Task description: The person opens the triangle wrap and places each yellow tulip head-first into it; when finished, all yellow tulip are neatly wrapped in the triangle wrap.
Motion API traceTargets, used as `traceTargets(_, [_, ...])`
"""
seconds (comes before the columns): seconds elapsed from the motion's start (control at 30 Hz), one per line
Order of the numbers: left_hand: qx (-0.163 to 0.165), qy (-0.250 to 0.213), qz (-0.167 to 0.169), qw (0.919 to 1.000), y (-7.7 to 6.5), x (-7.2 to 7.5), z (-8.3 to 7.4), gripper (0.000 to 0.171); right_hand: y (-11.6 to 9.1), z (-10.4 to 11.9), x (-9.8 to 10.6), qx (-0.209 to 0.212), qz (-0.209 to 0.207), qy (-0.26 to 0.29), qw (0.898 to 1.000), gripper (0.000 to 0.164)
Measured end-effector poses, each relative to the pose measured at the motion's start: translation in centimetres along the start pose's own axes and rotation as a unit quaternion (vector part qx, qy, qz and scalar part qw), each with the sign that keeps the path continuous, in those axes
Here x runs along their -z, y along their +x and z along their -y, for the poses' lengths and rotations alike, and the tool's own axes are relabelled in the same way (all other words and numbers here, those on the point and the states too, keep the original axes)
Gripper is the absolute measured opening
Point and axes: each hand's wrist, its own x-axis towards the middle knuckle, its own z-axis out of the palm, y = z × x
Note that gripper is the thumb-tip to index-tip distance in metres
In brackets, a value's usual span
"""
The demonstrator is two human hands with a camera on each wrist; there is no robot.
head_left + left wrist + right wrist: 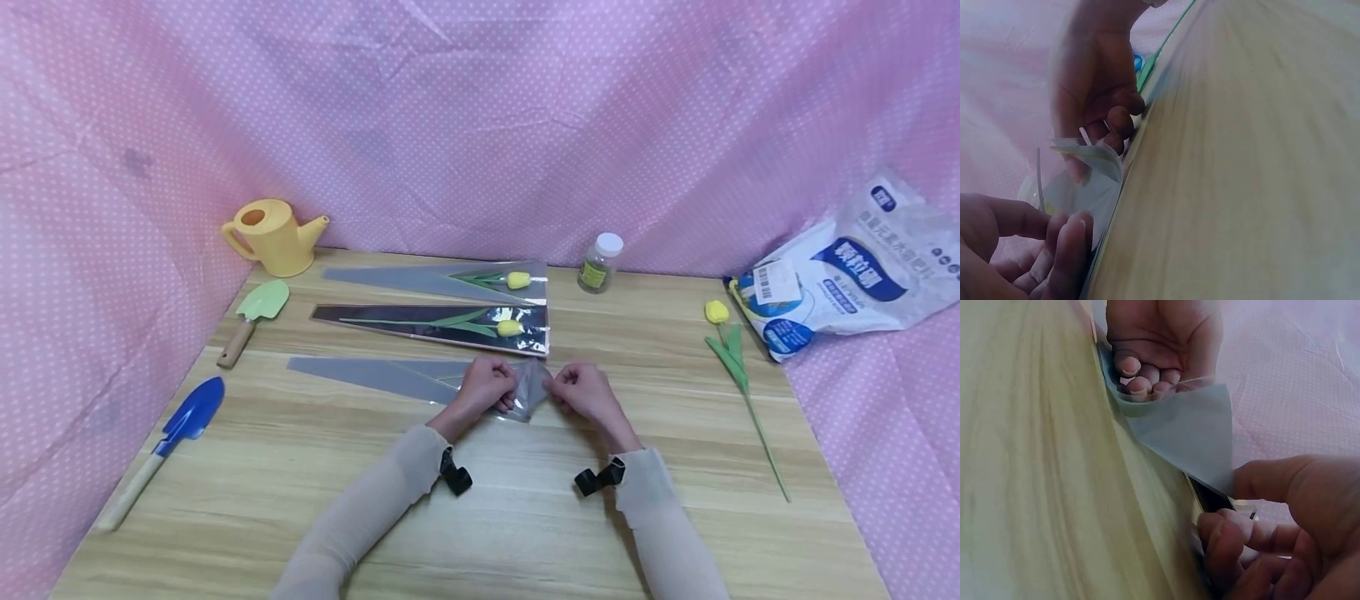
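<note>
A grey, see-through flower sleeve (352, 372) lies with its narrow end to the left. Its wide end (1188, 425) is raised and bowed open between the hands. My left hand (487, 385) pinches the film at the near left of this mouth, fingers curled. On the other side, my right hand (588, 393) pinches the film's edge between thumb and fingers. Just beyond, a yellow tulip (510, 327) lies in a black sleeve (390, 326); farther back another tulip (517, 280) lies in a grey sleeve (375, 275).
At right lie a loose yellow tulip (738, 367) and a white printed bag (855, 283). A white-capped jar (597, 265) stands at the back. Along the left are a yellow watering can (277, 240), a green trowel (262, 302) and a blue trowel (191, 412). Pink dotted cloth hangs around the table.
</note>
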Motion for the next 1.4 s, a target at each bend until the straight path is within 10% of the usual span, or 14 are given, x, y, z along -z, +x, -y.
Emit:
traceTargets(0.5, [-0.007, 0.011, -0.017, 0.9998, -0.1, -0.3, -0.1, 0.006, -0.1, 0.5, 0.8, 0.013, 0.004, -0.007, 1.000, 0.029])
traceTargets(0.9, [-0.005, 0.014, -0.018, 0.9997, 0.0, -0.2, 0.0, 0.006, -1.5, -0.5, 7.0, 0.044, -0.080, -0.021, 0.996, 0.034])
traceTargets(1.4, [-0.010, 0.018, -0.020, 0.9996, 0.0, -0.3, 0.1, 0.006, -3.5, -3.9, 13.0, -0.023, -0.155, -0.083, 0.984, 0.049])
